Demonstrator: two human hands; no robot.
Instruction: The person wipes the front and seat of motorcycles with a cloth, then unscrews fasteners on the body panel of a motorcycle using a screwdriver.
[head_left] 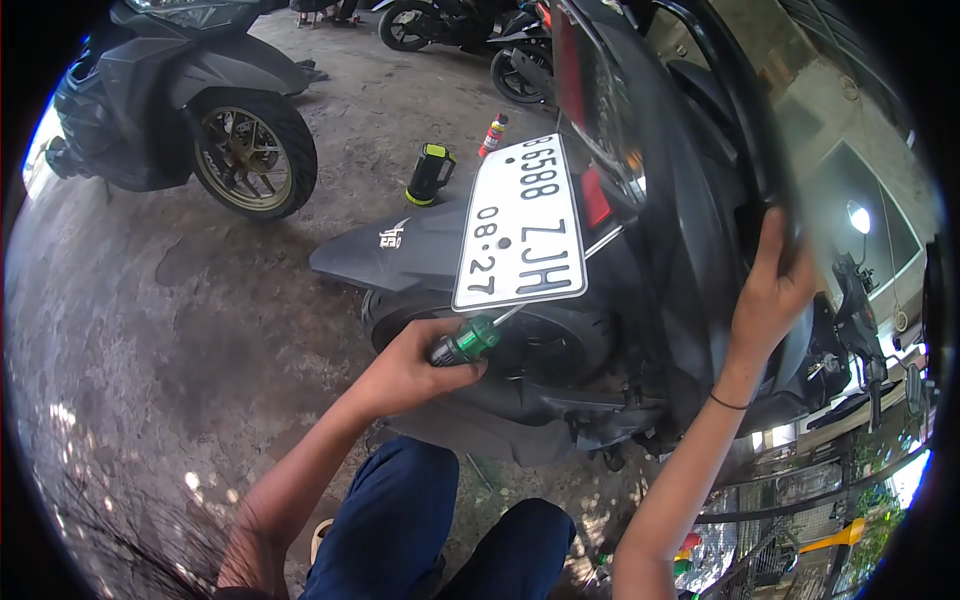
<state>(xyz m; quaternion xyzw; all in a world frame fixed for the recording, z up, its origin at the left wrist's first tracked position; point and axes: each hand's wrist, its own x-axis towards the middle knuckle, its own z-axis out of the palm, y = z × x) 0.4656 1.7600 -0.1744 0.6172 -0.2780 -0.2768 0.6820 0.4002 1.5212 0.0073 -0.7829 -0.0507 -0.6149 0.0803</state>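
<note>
My left hand (425, 365) is closed round the green and black handle of a screwdriver (466, 342). The screwdriver's metal shaft runs up to the right and passes behind the white licence plate (522, 225) at the rear of a dark scooter (690, 200). The plate stands out over the black rear fender (390, 245) and the rear wheel. At the right, my right hand (775, 285) lies against the scooter's dark rear side near the black grab rail (745, 90). Its fingers are partly hidden, and its grip cannot be made out.
A black and yellow lamp (431, 174) and a red spray can (493, 134) stand on the concrete floor (180, 320) beyond the fender. Another scooter (150, 100) is parked at the upper left. More motorbikes are at the back and the right.
</note>
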